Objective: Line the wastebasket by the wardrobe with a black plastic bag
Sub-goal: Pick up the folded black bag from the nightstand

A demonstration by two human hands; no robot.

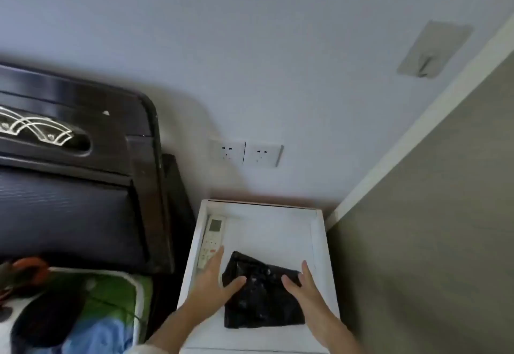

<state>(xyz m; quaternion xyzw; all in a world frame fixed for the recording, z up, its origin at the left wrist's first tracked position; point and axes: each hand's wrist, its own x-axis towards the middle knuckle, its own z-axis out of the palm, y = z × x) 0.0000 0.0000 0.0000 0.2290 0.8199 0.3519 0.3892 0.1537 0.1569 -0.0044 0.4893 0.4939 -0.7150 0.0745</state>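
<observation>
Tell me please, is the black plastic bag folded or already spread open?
Folded. The black plastic bag lies as a flat, compact packet on the white nightstand, between the left hand and right hand.

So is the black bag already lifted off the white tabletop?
No, the folded black bag lies flat on the white tabletop, with the left hand and right hand at its edges.

Bag [261,295] edges under thumbs.

Black plastic bag [261,295], folded flat, crinkled and glossy, lying on white nightstand top [278,231]
</observation>
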